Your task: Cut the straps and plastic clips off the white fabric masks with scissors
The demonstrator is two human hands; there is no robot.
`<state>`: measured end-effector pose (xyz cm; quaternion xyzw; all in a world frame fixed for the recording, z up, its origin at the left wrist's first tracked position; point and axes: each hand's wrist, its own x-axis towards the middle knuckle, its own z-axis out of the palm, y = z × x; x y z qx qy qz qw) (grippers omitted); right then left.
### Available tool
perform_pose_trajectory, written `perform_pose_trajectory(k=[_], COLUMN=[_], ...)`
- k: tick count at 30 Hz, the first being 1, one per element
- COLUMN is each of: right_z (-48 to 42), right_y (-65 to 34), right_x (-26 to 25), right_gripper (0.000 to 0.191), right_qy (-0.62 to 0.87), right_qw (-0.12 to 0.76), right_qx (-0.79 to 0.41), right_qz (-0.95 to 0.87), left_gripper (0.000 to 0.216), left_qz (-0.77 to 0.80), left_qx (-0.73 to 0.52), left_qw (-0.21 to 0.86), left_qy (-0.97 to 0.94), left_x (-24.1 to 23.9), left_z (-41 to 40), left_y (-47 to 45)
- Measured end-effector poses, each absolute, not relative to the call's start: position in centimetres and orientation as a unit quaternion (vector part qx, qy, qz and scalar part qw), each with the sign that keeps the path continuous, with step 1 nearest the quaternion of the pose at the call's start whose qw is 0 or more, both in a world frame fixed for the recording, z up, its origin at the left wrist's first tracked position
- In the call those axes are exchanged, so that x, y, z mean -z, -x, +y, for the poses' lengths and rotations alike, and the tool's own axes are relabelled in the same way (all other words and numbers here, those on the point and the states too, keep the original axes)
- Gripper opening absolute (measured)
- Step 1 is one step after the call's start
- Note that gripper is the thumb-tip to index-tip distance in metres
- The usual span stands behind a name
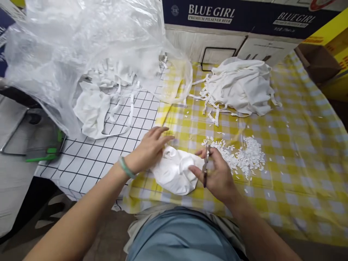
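My left hand [149, 149], with a green bangle at the wrist, lies on a bunched white cloth [175, 174] at the near edge of the table, fingers stretched out flat over its left side. My right hand [217, 174] grips small scissors [206, 165], blades pointing away from me, and its thumb touches the cloth's right side. A heap of small white cut bits [248, 156] lies just right of the scissors on the yellow checked tablecloth [299, 163].
A pile of white cloth pieces with straps [239, 87] sits at the back. A big clear plastic bag [81, 47] with more white cloth [94, 108] covers the black-and-white grid cloth on the left. Cardboard boxes [231, 21] line the rear. Green-footed metal frame [43, 152] at left.
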<state>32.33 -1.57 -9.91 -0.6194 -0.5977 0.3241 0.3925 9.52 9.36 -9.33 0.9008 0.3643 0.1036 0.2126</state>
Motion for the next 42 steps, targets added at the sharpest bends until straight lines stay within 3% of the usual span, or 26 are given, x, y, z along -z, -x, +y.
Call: perform_pose_trajectory(k=[4,6,10,14,16,18,21,24,30,38,42], right_z=[-0.9,-1.9,-4.7,-5.0,-4.1,-3.0,-2.1,-2.2,-1.8,-1.0,-2.4], right_y=[-30.5,-30.8,-32.3,-32.1,-31.2,-30.3,-30.0,-30.3,-28.8,-28.0,-28.7], right_x=[10.0,10.2,10.7,10.9,10.5,10.0,9.4,9.5,9.5,9.7,10.4], right_gripper=[0.024,0.025,0.026,0.024,0.026,0.029,0.025,0.021,0.026,0.028,0.027], right_qy=[0.592,0.576,0.557,0.583,0.586,0.566,0.549,0.564,0.547,0.549,0.574], right_qw=[0.342,0.347,0.375,0.378,0.422,0.466,0.494,0.484,0.445,0.353,0.340], right_qx=[-0.359,-0.374,-0.387,-0.354,-0.332,-0.335,-0.344,-0.335,-0.274,-0.352,-0.355], right_qz=[-0.635,-0.638,-0.632,-0.626,-0.607,-0.592,-0.580,-0.580,-0.654,-0.671,-0.655], left_gripper=[0.011,0.012,0.007,0.011,0.008,0.010,0.022,0.019,0.014,0.007,0.015], left_qz=[0.324,0.352,0.445,0.436,0.365,0.310,0.321,0.325,0.319,0.326,0.380], left_qx=[-0.058,-0.077,-0.216,-0.326,-0.302,-0.263,-0.158,-0.049,-0.040,-0.013,-0.049], left_qw=[0.230,0.225,0.206,0.378,0.475,0.502,0.369,0.253,0.236,0.272,0.288], left_qy=[-0.916,-0.906,-0.844,-0.749,-0.741,-0.763,-0.858,-0.910,-0.917,-0.905,-0.878], left_x=[9.2,8.1,5.0,2.2,1.5,1.7,4.0,7.2,8.1,8.3,5.4], left_z=[11.8,13.0,13.5,11.5,10.7,10.6,11.3,11.6,11.3,11.1,11.6], left_y=[-9.9,-8.1,-4.5,-6.1,-7.9,-9.0,-9.0,-8.2,-7.5,-6.5,-4.4])
